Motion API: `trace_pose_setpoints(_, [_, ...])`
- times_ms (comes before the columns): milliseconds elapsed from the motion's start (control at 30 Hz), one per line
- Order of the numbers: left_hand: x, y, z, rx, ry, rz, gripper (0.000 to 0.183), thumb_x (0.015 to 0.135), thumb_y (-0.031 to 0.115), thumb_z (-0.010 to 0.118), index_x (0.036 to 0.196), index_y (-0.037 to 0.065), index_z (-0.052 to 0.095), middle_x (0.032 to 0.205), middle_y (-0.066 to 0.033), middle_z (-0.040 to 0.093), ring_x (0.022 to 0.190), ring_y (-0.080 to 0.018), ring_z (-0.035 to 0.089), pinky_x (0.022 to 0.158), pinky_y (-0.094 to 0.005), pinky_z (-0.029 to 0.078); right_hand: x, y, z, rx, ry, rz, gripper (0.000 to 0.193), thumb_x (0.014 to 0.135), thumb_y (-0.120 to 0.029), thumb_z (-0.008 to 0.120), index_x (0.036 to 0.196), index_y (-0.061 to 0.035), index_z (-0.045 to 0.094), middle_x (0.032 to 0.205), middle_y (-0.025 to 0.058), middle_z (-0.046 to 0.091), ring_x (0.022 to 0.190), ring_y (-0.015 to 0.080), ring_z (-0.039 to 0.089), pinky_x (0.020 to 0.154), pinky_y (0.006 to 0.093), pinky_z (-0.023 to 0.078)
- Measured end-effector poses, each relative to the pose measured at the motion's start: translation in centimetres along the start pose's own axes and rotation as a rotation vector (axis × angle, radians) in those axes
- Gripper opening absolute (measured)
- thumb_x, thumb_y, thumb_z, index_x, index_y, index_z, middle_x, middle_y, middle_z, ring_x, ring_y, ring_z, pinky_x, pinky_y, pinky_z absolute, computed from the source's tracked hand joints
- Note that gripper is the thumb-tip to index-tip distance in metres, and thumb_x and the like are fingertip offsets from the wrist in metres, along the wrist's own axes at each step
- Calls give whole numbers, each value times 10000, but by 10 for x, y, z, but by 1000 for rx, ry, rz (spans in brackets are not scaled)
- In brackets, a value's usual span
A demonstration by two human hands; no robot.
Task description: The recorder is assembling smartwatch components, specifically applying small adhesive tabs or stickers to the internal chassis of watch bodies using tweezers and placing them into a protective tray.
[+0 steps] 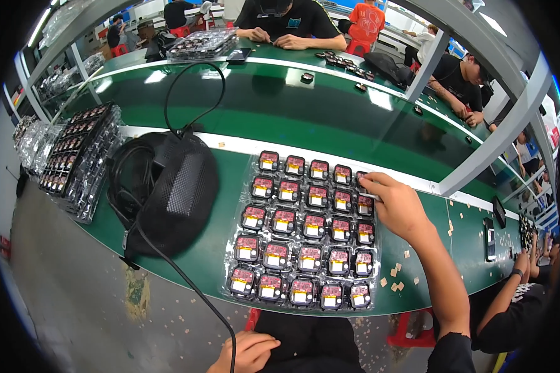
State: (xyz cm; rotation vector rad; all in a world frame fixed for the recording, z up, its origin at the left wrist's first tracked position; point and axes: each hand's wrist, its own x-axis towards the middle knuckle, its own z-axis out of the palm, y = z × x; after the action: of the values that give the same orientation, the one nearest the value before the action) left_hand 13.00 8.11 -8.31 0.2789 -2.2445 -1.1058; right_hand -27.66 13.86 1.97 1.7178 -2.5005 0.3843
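Note:
A clear plastic tray (229, 264) lies on the green bench before me, filled with rows of small square black-framed device housings (314, 227) with red circuit boards and white-and-yellow patches. My right hand (395, 205) reaches over its far right corner. The fingers are pinched at the housings there, and a thin pale piece (368, 196) shows under them; its kind is unclear. Low in front of the bench, by my lap, is my left hand (249, 351), its fingers curled together with nothing seen in them. A black cable (199, 292) runs down across it.
Left of the tray sits a black mesh bag (186, 186) with coiled cable. Stacked filled trays (81, 158) stand farther left. Small tan chips (398, 276) lie at right, near a handheld device (490, 241). A grey post (498, 137) rises beyond. Across the green belt (261, 99), a person works.

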Motion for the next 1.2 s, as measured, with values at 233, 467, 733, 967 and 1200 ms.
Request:
trace_pose_setpoints(233, [-7,-7,-19,110,68,-128,211,791,-72,693,959,49,737,952,-140,721,861,-310,715,754,-394,584,-12,-3,-10,-154,-193,9,754,799,82,519,1520,-115,421,1537,43,471,972,370,701,825,470,580])
trace_pose_setpoints(467, [-11,2,-18,107,66,-157,204,809,-69,689,968,50,736,947,-141,717,856,-321,714,756,-403,588,-11,-22,-16,-207,-313,127,840,782,90,528,1568,-135,339,1585,37,425,953,371,707,802,478,583])
trace_pose_setpoints(733, [-19,4,-11,49,52,-181,227,818,-76,673,989,58,739,959,-147,715,872,-331,711,771,-404,584,-11,-10,-18,-68,-285,84,784,788,83,510,1539,-88,365,1579,112,422,986,415,684,841,503,567])
trace_pose_setpoints(967, [-33,-1,-75,326,221,-232,260,749,-130,648,920,39,747,940,-124,729,854,-307,715,741,-376,573,-26,-12,-31,265,66,338,548,886,9,556,1425,-33,469,1346,217,557,1130,424,600,926,481,519])
trace_pose_setpoints(1200, [20,-7,-190,629,786,50,176,802,-121,589,833,46,635,885,-134,639,707,-209,610,599,-288,487,-126,0,4,256,164,402,435,838,99,573,1261,4,543,1172,243,512,1047,438,577,897,461,490])
